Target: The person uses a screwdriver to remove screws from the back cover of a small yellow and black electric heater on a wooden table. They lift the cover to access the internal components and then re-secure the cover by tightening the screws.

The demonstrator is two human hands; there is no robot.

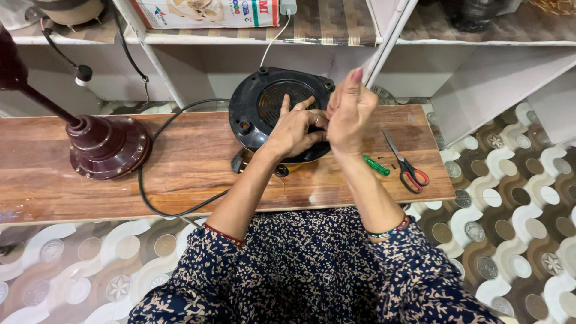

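Centre of frame: both hands are working over the black round appliance base (258, 108), lying underside-up on the wooden table (198, 162). Left hand (294, 129) is resting curled on its vented plate; right hand (348, 114) is pinching something too small to tell. Judgement: keep the base steadied, with the green screwdriver (376, 165) and red-handled scissors (408, 168) staying near, right of centre.

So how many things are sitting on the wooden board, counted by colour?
Black: 1, the round black plastic appliance base
Maroon: 1, the round maroon metal stand base
Green: 1, the small green-handled screwdriver
Red: 1, the red-handled scissors
Total: 4
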